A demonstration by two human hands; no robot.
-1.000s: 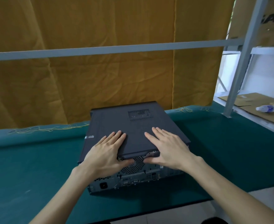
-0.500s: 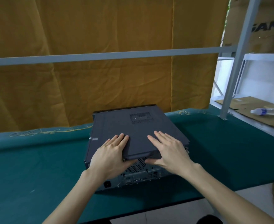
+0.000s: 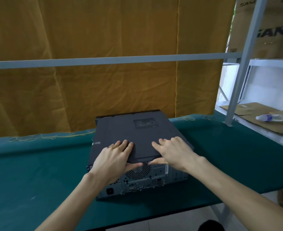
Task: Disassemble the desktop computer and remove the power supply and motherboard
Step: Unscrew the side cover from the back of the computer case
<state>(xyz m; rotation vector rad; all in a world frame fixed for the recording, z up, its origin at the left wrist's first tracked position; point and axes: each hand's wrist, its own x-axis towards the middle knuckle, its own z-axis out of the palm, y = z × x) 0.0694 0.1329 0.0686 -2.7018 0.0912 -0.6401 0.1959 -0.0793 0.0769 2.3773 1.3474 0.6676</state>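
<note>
On the green table point(image 3: 37, 172), at about 6 o'clock in the view, sits the desktop computer point(image 3: 137, 164), lying flat with its rear ports and fan grille turned toward the person. Its dark top cover point(image 3: 134, 135) is closed over the case, so the power supply and motherboard are hidden inside.

Both hands grip the cover's near edge. The left hand point(image 3: 112, 160) lies at 7 o'clock on the cover, fingers flat on top and thumb hooked beneath the lip. The right hand point(image 3: 174, 154), at 5 o'clock, does the same, its fingers slightly curled.

Risks, as I judge them: if a latch or screw holds the cover, a hard pull could drag the whole case toward the table's near edge at 6 o'clock, which lies close. A cover that frees suddenly may jerk back at the person. Thumbs under a thin metal lip could be pinched or cut. Uneven pull from the two hands may jam the cover in its rails.

Compared with a second ago, the fingers have drawn nearer the cover's edge and curled more, and more of the rear panel shows below the lip.
</note>
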